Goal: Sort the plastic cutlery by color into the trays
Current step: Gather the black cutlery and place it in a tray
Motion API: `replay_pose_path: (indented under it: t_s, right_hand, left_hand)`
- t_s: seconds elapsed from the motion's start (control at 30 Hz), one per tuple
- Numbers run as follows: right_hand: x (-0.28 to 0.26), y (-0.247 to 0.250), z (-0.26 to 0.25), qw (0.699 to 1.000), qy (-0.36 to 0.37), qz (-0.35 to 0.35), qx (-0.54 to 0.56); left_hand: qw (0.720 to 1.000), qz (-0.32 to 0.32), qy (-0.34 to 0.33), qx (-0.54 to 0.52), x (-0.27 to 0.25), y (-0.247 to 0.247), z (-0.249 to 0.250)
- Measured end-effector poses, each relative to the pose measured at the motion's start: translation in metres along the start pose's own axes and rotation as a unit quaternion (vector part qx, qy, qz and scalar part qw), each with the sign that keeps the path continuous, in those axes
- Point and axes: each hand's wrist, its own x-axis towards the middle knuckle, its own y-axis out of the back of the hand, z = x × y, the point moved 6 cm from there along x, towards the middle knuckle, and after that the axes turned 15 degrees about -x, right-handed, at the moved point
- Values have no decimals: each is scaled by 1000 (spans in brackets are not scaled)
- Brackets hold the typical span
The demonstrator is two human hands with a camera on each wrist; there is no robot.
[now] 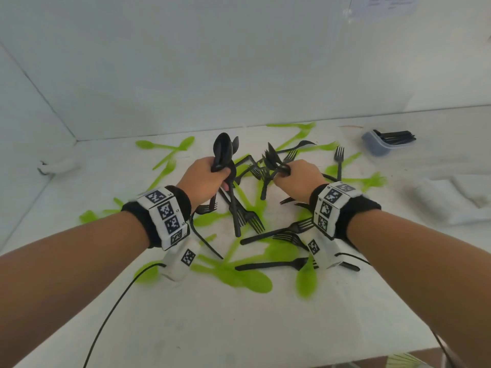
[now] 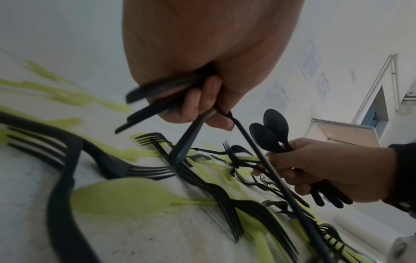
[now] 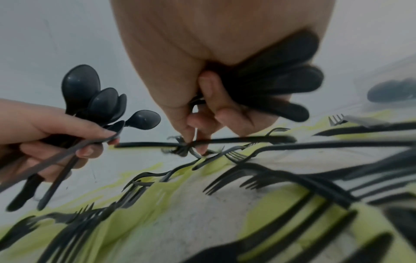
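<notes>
Head view: both hands work mid-table — the left hand (image 1: 204, 181) grips a bunch of black spoons (image 1: 223, 151), and the right hand (image 1: 297, 179) has its fingers (image 3: 221, 106) curled round more black cutlery (image 1: 275, 162). Likely gathering one color for the tray (image 1: 377, 144) at the far right edge — green cutlery (image 1: 239, 277) lies scattered on the table (image 1: 239, 328).

Both hands, left (image 1: 204, 181) and right (image 1: 299, 179), are fisted, forearms extended.

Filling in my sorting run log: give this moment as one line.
left hand: grips black spoons | right hand: grips black cutlery | green cutlery: loose on table | tray: holds black pieces
</notes>
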Motion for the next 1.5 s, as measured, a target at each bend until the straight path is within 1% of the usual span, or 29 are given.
replay_pose_path:
  t_s: [0.07, 0.13, 0.17, 0.23, 0.3, 0.37, 0.43, 0.5, 0.57, 0.63, 0.7, 0.73, 0.8, 0.83, 0.9, 1.0, 1.07, 1.2, 1.3, 1.33, 1.4, 1.47, 1.5]
  right_hand:
    - [-2, 2, 2, 1000, -5, -7, -5]
    - [-4, 4, 1, 1000, -2, 12, 3]
    - [-6, 6, -2, 999, 2, 32, 21]
    - [-14, 11, -13, 994, 20, 60, 91]
    - [-23, 13, -31, 982, 59, 46, 172]
    - [-30, 11, -47, 967, 92, 10, 239]
    - [-35, 6, -52, 952, 98, -15, 291]
    - [-37, 4, -42, 931, 83, -14, 354]
    - [-41, 5, -23, 915, 65, -6, 398]
    - [-42, 9, 3, 918, 45, 21, 393]
    - [-40, 14, 36, 921, -13, 56, 386]
    - [-40, 17, 53, 916, -47, 70, 393]
    - [-41, 19, 79, 897, -96, 73, 426]
    - [-41, 19, 86, 887, -104, 64, 446]
    - [-42, 15, 88, 874, -91, 36, 477]
    - [-49, 9, 67, 854, -35, -19, 518]
    - [-55, 8, 55, 835, -22, -36, 548]
    - [-56, 11, 65, 798, -61, -31, 598]
    - [-54, 10, 72, 781, -80, -46, 618]
    - [-54, 9, 72, 774, -85, -53, 626]
    - [-54, 7, 71, 749, -91, -68, 653]
    - [-52, 9, 70, 723, -86, -78, 681]
    - [-51, 11, 70, 715, -86, -71, 690]
  left_hand:
    - [1000, -3, 4, -2, -1, 2, -4]
    - [1000, -14, 1, -6, -4, 3, -6]
    - [1000, -20, 0, -8, -4, 3, -7]
    - [1000, -22, -6, -15, -7, 1, -6]
    - [1000, -17, -15, -19, -10, -3, -1]
    - [999, -17, -23, -36, -14, -11, 7]
    - [997, -18, -26, -72, -19, -22, 16]
    - [993, -20, -13, -115, -25, -33, 24]
    - [987, -40, 12, -156, -33, -47, 31]
    - [983, -70, 29, -167, -39, -62, 34]
    - [985, -75, 30, -152, -42, -72, 33]
    - [986, -71, 30, -145, -43, -75, 33]
    - [988, -65, 37, -136, -44, -82, 32]
    - [988, -67, 42, -133, -44, -87, 32]
    - [987, -89, 51, -125, -48, -99, 36]
    - [983, -134, 54, -115, -55, -122, 47]
    - [981, -144, 55, -117, -58, -131, 53]
    - [983, -150, 51, -98, -59, -124, 56]
    - [982, -160, 60, -77, -63, -121, 50]
    - [983, -158, 63, -76, -65, -121, 48]
    - [984, -141, 60, -86, -66, -121, 45]
    - [989, -108, 39, -95, -65, -120, 46]
    - [991, -87, 25, -96, -64, -118, 46]
